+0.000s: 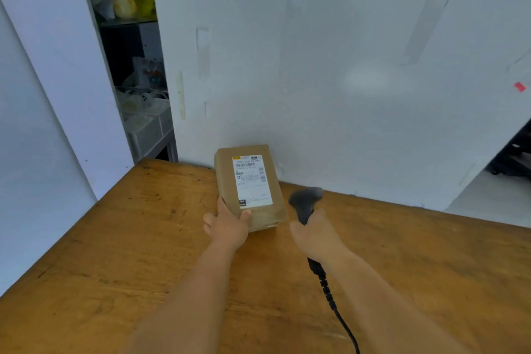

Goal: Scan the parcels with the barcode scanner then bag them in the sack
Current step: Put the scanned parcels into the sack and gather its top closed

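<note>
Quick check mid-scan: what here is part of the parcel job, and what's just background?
Job: parcel in left hand; barcode scanner in right hand.
Background: wooden table, white wall, cluttered shelves.

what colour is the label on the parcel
White with black print, on the brown parcel; the label shows in the head view.

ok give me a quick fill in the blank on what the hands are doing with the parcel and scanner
1. The left hand holds the brown ____.
2. The right hand grips the black ____ by its handle.
3. The parcel's white label faces ____.
4. Both are held over a ____ table.

Missing words: parcel; scanner; up; wooden
</note>
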Available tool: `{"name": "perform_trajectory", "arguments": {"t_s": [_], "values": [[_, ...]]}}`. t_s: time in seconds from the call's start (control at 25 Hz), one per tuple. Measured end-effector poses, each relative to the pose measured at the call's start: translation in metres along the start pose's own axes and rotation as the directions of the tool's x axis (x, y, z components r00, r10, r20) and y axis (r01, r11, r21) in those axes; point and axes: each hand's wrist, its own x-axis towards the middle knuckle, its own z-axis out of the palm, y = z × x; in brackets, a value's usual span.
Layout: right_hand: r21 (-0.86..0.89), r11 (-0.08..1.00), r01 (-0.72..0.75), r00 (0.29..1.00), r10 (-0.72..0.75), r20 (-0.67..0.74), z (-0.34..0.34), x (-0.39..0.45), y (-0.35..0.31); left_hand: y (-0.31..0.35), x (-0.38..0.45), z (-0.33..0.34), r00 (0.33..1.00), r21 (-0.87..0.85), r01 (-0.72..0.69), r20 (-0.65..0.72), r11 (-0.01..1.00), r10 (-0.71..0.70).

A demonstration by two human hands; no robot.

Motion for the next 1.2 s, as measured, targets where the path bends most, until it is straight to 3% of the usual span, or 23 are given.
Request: {"name": "perform_trajectory", "arguments": {"t_s": [0.12,0.24,0.4,0.64,0.76,0.92,1.08,1.2], "values": [[-0.160,0.967,-0.199,0.978,0.186,-0.094,0.015,0.007,0.063,-0.002,0.002,0.002,1.000,0.010,0.004,-0.002,1.000,-0.004],[-0.264,0.919,-0.293,0.950,0.250,-0.185,0.017,-0.002,0.107,-0.003,0.002,0.005,1.000,0.005,-0.001,-0.003,1.000,0.001],[-0.307,0.906,-0.293,0.949,0.237,-0.209,0.026,-0.009,0.125,-0.004,-0.001,0.007,1.000,0.002,0.019,-0.021,1.000,-0.019],[-0.212,0.922,-0.325,0.926,0.264,-0.271,0.034,-0.014,0.105,-0.007,-0.004,0.008,1.000,-0.010,0.001,-0.011,1.000,-0.001],[-0.198,0.964,-0.179,0.946,0.113,-0.305,0.036,-0.017,0.072,-0.009,-0.003,0.008,1.000,-0.012,0.004,-0.007,1.000,-0.004],[0.021,0.995,0.102,0.987,-0.099,-0.124,0.047,0.006,0.023,-0.012,-0.002,0.008,1.000,-0.017,-0.013,0.001,1.000,0.013],[0.219,0.966,0.133,0.991,-0.132,-0.021,0.051,0.031,-0.001,-0.021,0.004,0.006,0.999,-0.024,-0.041,0.033,0.999,0.042],[0.262,0.951,0.163,0.987,-0.153,-0.056,0.055,0.027,0.000,-0.027,-0.004,0.007,0.997,-0.073,-0.079,0.016,0.994,0.081]]}}
